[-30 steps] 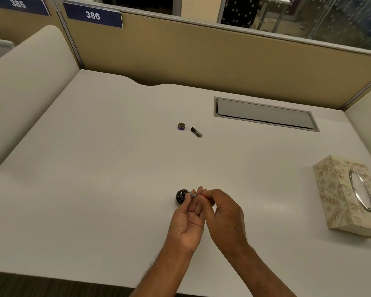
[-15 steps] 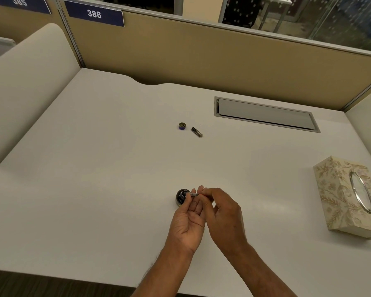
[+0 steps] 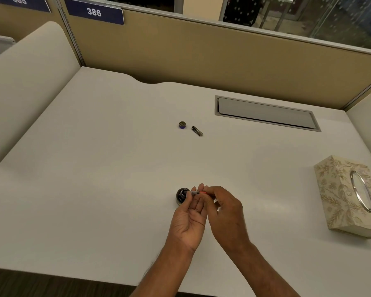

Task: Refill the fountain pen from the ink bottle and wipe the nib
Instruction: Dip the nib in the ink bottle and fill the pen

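A small dark ink bottle (image 3: 181, 196) stands uncapped on the white desk near its front edge. Just right of it, my left hand (image 3: 191, 215) and my right hand (image 3: 224, 213) together pinch a thin pen part (image 3: 195, 192) held level, its left end over the bottle's mouth. Most of the part is hidden by my fingertips; a short grey stretch and a red bit show. The bottle's round cap (image 3: 182, 124) and a short dark pen piece (image 3: 197, 131) lie side by side farther back at mid-desk.
A patterned tissue box (image 3: 347, 196) with an oval opening stands at the right edge. A grey cable hatch (image 3: 266, 113) is set into the desk (image 3: 94, 168) at the back right. Tan partition panels close off the back and sides.
Both hands stay in place by the bottle; a red bit of the pen part now shows between the fingertips. The view has shifted slightly.
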A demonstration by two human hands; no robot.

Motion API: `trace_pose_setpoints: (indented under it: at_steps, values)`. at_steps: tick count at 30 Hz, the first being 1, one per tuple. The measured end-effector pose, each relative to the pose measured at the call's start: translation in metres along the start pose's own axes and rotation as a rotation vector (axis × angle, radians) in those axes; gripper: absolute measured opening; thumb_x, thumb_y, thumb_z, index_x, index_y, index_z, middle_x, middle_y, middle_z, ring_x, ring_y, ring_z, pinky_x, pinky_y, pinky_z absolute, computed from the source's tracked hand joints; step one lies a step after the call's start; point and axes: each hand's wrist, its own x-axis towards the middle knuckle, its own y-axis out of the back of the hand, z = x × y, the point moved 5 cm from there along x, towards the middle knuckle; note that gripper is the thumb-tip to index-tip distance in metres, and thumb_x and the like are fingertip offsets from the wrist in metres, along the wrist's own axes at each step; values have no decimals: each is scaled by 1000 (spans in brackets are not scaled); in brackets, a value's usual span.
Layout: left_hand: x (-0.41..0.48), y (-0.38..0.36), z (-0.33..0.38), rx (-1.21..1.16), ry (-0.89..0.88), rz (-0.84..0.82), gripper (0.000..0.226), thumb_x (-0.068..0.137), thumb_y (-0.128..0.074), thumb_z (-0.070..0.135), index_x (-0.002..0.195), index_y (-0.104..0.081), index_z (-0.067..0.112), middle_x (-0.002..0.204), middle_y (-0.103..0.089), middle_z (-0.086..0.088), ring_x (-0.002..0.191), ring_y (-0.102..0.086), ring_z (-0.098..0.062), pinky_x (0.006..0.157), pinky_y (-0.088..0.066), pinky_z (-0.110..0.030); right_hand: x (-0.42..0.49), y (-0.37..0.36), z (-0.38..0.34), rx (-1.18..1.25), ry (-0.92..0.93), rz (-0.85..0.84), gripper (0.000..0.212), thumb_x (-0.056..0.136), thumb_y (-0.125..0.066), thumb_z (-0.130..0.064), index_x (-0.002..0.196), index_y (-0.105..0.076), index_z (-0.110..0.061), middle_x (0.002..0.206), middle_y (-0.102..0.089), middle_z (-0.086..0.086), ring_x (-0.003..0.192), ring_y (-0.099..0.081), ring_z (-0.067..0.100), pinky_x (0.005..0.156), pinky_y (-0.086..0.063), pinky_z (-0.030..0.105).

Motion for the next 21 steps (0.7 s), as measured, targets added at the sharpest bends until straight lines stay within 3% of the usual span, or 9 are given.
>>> trace_pose_setpoints:
  at_steps: [4,6,10,15,21]
  values:
    - [0,2,-1,-24,15,-12,22,105,-48,10,113,-63,-4,110,-75,-26,92,-79,-34,65,-66,-39,0,3,1,-37,-2,14,4,96,-65,-22,93,-68,-22,85,-68,-18,79,-65,7,65,-48,17]
    - [0,4,-1,-13,10,-10,22,104,-48,10,113,-63,-4,110,-76,-25,93,-79,-33,67,-66,-40,-2,4,0,-16,-7,9,5,95,-65,-22,97,-69,-23,89,-69,-19,85,-66,6,68,-47,15]
    - [2,6,0,51,-14,5,23,104,-49,11,114,-64,-3,109,-77,-23,94,-79,-31,87,-62,-46,-4,2,3,17,-14,-10,15,95,-64,-14,106,-70,-23,98,-70,-21,96,-65,1,75,-51,14]
    - [0,5,-1,21,2,-11,23,104,-48,10,116,-63,-3,110,-76,-25,93,-79,-34,73,-66,-42,-5,3,6,29,-23,23,13,95,-64,-11,101,-71,-19,93,-71,-17,91,-66,0,75,-53,12]
    - [1,6,-2,39,8,-12,24,105,-47,11,116,-63,-3,114,-75,-25,96,-78,-34,79,-66,-43,-7,3,6,20,-25,37,8,96,-63,-16,97,-70,-20,88,-70,-17,85,-66,6,69,-55,20]
